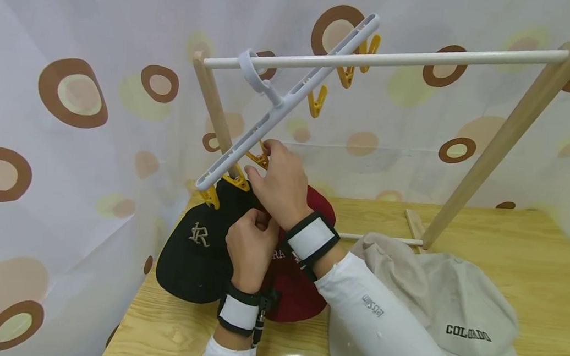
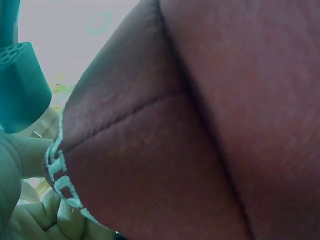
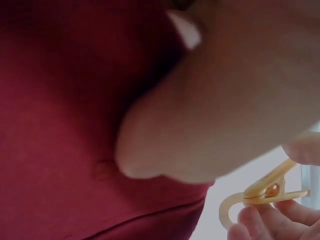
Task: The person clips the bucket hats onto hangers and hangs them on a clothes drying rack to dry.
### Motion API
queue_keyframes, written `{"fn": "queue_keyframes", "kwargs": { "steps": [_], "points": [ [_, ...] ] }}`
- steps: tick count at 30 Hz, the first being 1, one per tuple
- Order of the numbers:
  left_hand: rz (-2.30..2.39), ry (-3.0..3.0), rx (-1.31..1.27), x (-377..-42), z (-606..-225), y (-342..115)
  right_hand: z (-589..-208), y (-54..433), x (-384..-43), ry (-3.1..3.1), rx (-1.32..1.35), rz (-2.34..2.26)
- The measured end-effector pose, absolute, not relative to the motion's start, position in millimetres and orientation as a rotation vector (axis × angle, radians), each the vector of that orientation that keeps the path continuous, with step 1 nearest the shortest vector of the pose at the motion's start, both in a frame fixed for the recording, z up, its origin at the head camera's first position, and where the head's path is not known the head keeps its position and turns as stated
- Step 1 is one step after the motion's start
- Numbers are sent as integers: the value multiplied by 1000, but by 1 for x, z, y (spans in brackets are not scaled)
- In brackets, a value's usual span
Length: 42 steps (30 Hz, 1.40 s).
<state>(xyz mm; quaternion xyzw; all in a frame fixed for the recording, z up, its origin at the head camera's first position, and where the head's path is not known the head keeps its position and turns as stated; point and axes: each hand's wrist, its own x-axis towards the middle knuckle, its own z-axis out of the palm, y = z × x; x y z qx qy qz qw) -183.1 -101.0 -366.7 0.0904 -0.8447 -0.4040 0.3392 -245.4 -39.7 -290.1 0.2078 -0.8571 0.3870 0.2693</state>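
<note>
A white clip hanger [image 1: 261, 128] with yellow clips hangs tilted in the head view. My right hand [image 1: 283, 186] pinches one yellow clip [image 3: 267, 190] between thumb and fingers. Just below, my left hand [image 1: 250, 247] grips the dark red cap [image 1: 301, 298] by its upper part; the exact grip is partly hidden. In the left wrist view, fingers [image 2: 70, 217] lie against the cap's edge beside white lettering. A black cap [image 1: 184, 270] with an embroidered letter hangs under the hanger's lower end, next to two yellow clips. The red cap is partly covered by both hands.
The hanger's hook loops over the white rail [image 1: 422, 59] of a wooden-legged rack [image 1: 506, 144]. A beige cap [image 1: 393, 268] and a pale cap [image 1: 475, 301] lie on the wooden table [image 1: 550, 285] at right. A patterned curtain [image 1: 81, 186] stands behind and at left.
</note>
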Motion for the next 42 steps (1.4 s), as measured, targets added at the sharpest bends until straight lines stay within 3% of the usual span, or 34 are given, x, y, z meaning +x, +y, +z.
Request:
{"fn": "queue_keyframes", "kwargs": {
  "steps": [23,42],
  "points": [
    [-1029,-2193,190,-183,-364,-108,-264,-36,-238,-2262,584,697],
    [-971,-2098,159,-195,-349,-93,-259,-18,-246,-2269,777,1016]
  ]
}}
